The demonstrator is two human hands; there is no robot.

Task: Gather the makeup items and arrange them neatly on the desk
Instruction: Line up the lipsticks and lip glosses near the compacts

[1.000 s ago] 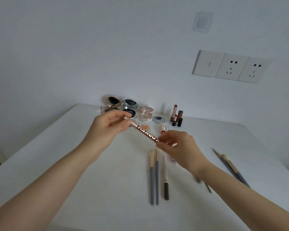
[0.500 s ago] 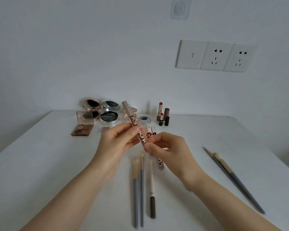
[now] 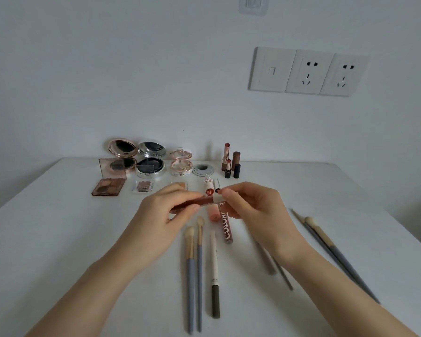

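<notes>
My left hand (image 3: pixel 156 220) grips a brown lip gloss tube (image 3: pixel 192 203) held level above the white desk (image 3: pixel 58 239). My right hand (image 3: pixel 255 210) pinches the tube's pale cap end. Below them on the desk lie a lettered brown tube (image 3: pixel 226 226) and a pink tube (image 3: pixel 213 214). Two blue-handled brushes (image 3: pixel 190 268) and a white-and-olive pencil (image 3: pixel 214 271) lie side by side nearer to me. Open compacts (image 3: pixel 150 164), an eyeshadow palette (image 3: pixel 109 187) and upright lipsticks (image 3: pixel 230 161) line the back.
Long grey-handled brushes (image 3: pixel 338 259) lie slanted at the right. Two thinner sticks (image 3: pixel 269 260) show partly under my right forearm. Small pans (image 3: pixel 143 186) and a round lid (image 3: pixel 203 169) sit behind my hands. Wall sockets (image 3: pixel 306 71) hang above the desk's far edge.
The held tube has swung from pointing up and away to lying level between my hands, and my right hand has shifted to its cap end. The view has tilted down slightly.
</notes>
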